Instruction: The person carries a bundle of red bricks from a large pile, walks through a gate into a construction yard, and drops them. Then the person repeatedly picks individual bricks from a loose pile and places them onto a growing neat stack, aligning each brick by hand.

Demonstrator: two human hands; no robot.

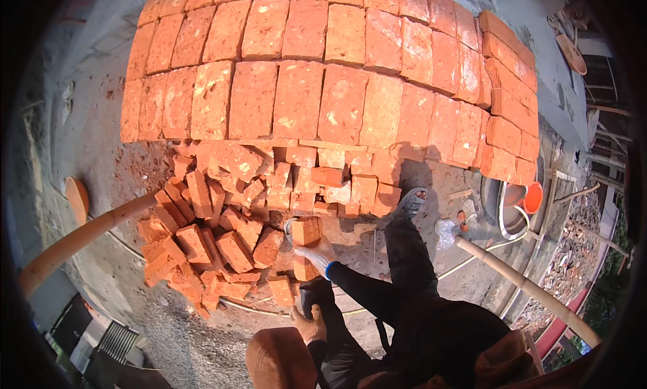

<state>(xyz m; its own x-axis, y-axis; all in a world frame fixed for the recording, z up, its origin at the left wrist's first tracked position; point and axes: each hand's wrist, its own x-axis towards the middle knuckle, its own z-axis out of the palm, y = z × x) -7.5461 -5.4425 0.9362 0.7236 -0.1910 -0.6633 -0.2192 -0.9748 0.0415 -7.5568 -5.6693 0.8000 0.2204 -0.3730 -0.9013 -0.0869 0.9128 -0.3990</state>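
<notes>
My right hand [318,255], in a white glove with a blue cuff, reaches in from the lower right. It grips red bricks: one brick [308,231] shows above the fingers and another [304,268] below them. My left hand [310,325] is bare and lies against my black-trousered leg, fingers apart and nothing in them. Left of the held bricks spreads a loose heap of bricks [195,244], tumbled at many angles. A single brick [280,290] lies at the heap's near edge, close to my leg.
Beyond the heap rises a large stack of bricks [290,99] in tight rows. Bamboo poles slant in at left [87,241] and right [526,288]. An orange bucket [533,197] and a pale hose [502,217] lie at right. My shoe [413,201] is near the stack.
</notes>
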